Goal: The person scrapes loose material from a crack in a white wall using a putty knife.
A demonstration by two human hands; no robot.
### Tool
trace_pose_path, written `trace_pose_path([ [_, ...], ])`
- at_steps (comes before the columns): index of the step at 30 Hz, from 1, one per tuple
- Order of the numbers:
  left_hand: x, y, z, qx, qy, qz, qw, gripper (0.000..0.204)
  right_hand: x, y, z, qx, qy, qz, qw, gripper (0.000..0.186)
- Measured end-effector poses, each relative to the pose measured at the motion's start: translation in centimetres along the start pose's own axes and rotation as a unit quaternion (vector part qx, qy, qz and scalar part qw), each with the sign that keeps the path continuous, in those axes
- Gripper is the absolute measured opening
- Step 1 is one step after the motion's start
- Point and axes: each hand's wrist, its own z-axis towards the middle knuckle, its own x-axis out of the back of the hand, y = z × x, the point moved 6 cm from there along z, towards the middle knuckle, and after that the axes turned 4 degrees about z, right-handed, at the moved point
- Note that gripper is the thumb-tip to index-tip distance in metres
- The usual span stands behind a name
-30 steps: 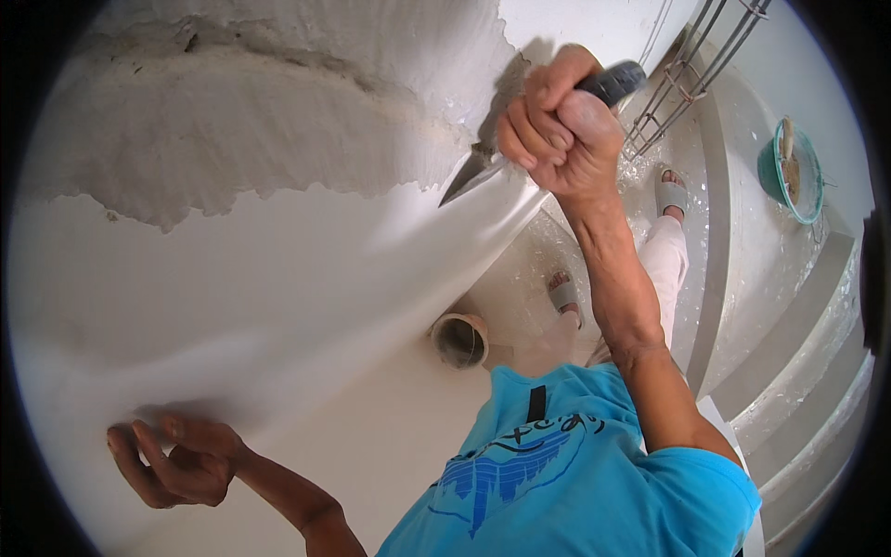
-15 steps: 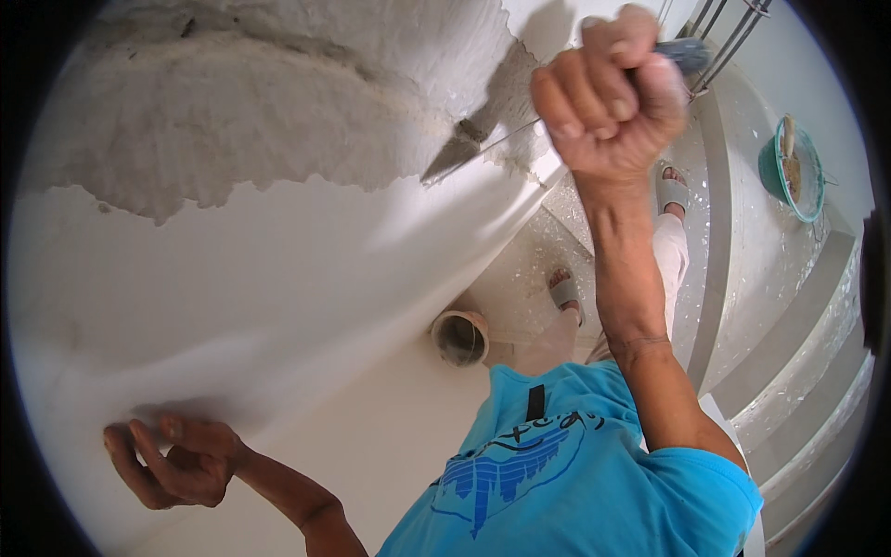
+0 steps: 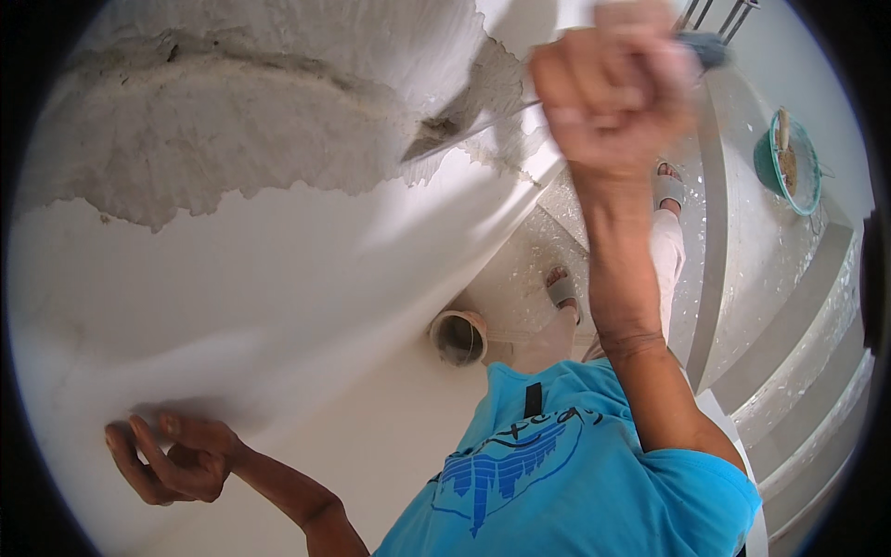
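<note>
Blurred by motion, my right hand (image 3: pixel 613 97) is closed round the dark handle of a trowel (image 3: pixel 707 49). Its thin metal blade reaches left, almost edge-on, with the tip at or close to the rough grey patch (image 3: pixel 251 121) of the wall. A ragged edge divides this patch from the smooth white wall surface (image 3: pixel 232 269) nearer to me. At the lower left, my left hand (image 3: pixel 176 459) rests its fingertips against the white surface. The fingers are bent and apart, with nothing seen in them.
A bucket (image 3: pixel 458 337) stands on the floor by the wall's foot, left of my sandalled feet. On the right are curved steps (image 3: pixel 789 348) spattered with white bits. A green basin (image 3: pixel 789 167) up there holds brownish material and a handled tool. Metal rods rise at the top right.
My right hand has shifted slightly, and the trowel's tip has moved a little left and farther up the grey patch. The left hand stays in place.
</note>
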Motion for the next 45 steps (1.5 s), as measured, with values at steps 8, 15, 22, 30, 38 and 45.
trace_pose_path([
  [8, 0.2, 0.2, -0.2, 0.022, -0.034, 0.011, 0.999, 0.021, -0.6, -1.4, 0.9, -0.013, -0.014, -0.076, 0.997, 0.017],
  [15, 0.1, 0.4, -0.2, 0.022, -0.041, 0.02, 0.999, 0.021, -0.2, 0.9, -1.3, -0.069, 0.016, -0.133, 0.989, 0.016],
  [22, -0.1, 0.3, -0.1, 0.026, -0.023, 0.008, 0.999, 0.02, -0.2, -0.9, 1.0, 0.007, -0.064, -0.067, 0.996, 0.013],
  [30, 0.1, 0.1, 0.2, 0.011, 0.0, -0.011, 1.0, 0.02, -0.7, -0.8, 0.5, -0.006, -0.003, -0.089, 0.996, 0.011],
  [38, 0.3, 0.0, 0.0, 0.006, 0.002, -0.003, 1.0, 0.021, -1.1, -2.1, 0.5, -0.015, 0.112, -0.096, 0.989, 0.013],
  [45, 0.0, 0.3, 0.5, 0.011, 0.01, 0.003, 1.0, 0.021, 1.2, -0.5, -0.1, 0.002, -0.035, 0.036, 0.999, 0.013],
])
